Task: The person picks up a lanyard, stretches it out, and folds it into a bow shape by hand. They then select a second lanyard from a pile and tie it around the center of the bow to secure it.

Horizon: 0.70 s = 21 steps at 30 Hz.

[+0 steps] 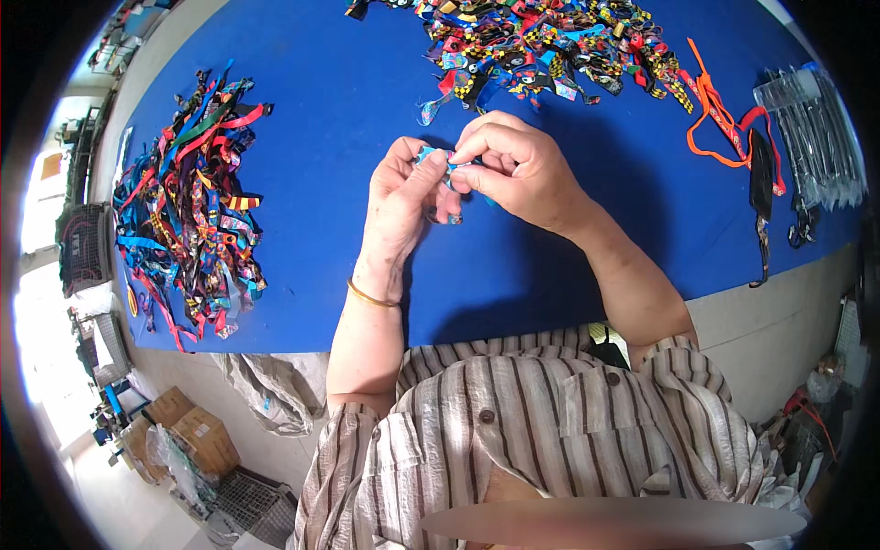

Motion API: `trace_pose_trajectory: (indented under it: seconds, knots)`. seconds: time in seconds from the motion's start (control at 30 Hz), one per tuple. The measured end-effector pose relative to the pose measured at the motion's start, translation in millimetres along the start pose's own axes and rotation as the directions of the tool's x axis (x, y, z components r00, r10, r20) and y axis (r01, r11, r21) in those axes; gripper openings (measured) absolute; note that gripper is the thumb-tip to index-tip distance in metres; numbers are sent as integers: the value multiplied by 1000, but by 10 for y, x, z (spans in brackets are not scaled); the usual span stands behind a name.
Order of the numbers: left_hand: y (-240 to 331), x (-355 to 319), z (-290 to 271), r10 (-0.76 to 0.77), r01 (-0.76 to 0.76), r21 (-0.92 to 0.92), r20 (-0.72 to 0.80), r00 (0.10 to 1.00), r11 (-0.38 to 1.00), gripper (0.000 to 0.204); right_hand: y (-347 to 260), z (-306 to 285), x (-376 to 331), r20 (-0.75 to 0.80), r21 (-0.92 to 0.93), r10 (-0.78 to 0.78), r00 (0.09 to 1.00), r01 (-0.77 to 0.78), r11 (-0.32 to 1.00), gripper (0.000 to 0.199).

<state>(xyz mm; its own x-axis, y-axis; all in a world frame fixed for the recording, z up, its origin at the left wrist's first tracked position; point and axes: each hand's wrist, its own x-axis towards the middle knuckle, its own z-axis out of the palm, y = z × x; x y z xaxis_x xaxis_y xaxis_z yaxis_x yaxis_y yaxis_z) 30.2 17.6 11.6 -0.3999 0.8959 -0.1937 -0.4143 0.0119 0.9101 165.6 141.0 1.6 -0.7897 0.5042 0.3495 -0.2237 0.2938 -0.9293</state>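
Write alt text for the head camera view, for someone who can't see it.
Over a blue table, a person's left hand and right hand pinch a small blue piece. Tangled colourful straps lie to the left, a patterned heap beyond the hands, and an orange cord and clear plastic packets to the right.

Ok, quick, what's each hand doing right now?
Left hand: closed, holding a small blue strip.
Right hand: closed, pinching at that same strip.
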Motion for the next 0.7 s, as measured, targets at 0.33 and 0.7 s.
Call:
trace_pose_trajectory:
  seconds: [0.33, 0.7]
  knots:
    - [-50, 35, -184, 46, -34, -150, 79, 996, 988, 15, -208, -97, 34, 155, -107, 255, 954, -240, 965, 9]
    - [0, 6, -109, 63, -48, -111, 131, 989, 993, 22, -172, -127, 55, 202, 143, 292, 935, -323, 935, 25]
